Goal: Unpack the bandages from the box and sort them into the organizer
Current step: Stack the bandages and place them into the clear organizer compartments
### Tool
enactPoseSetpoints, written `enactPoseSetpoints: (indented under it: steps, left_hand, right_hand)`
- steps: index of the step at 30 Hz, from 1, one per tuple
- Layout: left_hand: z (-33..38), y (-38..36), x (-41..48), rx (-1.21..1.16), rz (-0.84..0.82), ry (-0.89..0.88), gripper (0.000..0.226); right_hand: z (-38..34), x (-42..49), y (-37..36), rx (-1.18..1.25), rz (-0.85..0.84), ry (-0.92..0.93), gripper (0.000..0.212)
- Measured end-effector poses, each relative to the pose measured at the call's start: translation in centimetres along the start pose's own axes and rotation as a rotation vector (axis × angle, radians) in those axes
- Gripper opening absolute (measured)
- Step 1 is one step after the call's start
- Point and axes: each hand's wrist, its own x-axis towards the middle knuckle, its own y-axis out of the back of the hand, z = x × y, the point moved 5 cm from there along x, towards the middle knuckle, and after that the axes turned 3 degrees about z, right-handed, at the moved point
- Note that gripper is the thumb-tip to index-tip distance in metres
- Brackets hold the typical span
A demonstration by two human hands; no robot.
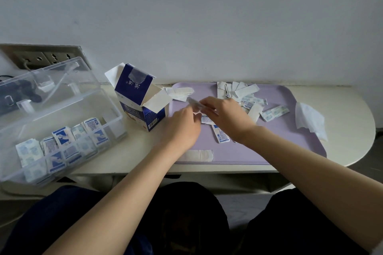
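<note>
An open blue and white bandage box (138, 99) stands on the table left of a purple tray (286, 130). Loose wrapped bandages lie on the tray: a pile (248, 97) at its far side, one (274, 113) to the right, one (220, 135) under my right wrist, a plain strip (199, 155) at the near edge. My right hand (226, 116) pinches a blurred bandage (194, 103) above the tray. My left hand (182, 126) is beside it with fingers curled near the same bandage; its grip is hidden. A clear organizer (62, 122) at left holds rows of bandages.
The organizer's clear lid (41, 80) stands open against the wall below a power socket (41, 58). A crumpled white tissue (310, 120) lies at the tray's right edge. More white strips (180, 92) lie behind the box. The table's rounded end is at right.
</note>
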Motion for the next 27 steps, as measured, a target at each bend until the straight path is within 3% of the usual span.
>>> enactPoseSetpoints:
  steps: [5,10,13,17,21,27]
  left_hand:
    - [0.2,0.2,0.3,-0.411,0.014,0.134,0.023]
    - [-0.3,0.9,0.3,-0.568,0.12,0.172,0.011]
    - [-0.4,1.5,0.2,-0.625,0.177,0.17,0.016]
    - [0.0,1.6,-0.1,-0.685,0.127,0.182,0.019]
    - [0.4,1.2,-0.3,-0.813,0.017,0.207,0.018]
    - [0.0,1.1,-0.2,-1.192,-0.028,0.432,0.031]
  right_hand:
    - [-0.8,-0.4,0.4,0.196,0.031,-0.011,0.024]
    - [-1.4,-0.5,0.8,0.166,0.076,0.037,0.029]
    - [-1.7,-0.4,1.0,0.14,0.104,0.085,0.025]
    - [-1.6,-0.4,2.1,0.161,0.141,0.107,0.019]
    - [-1.4,-0.5,2.4,0.156,0.076,0.115,0.014]
    - [-1.3,-1.3,1.4,0.121,-0.105,0.126,0.013]
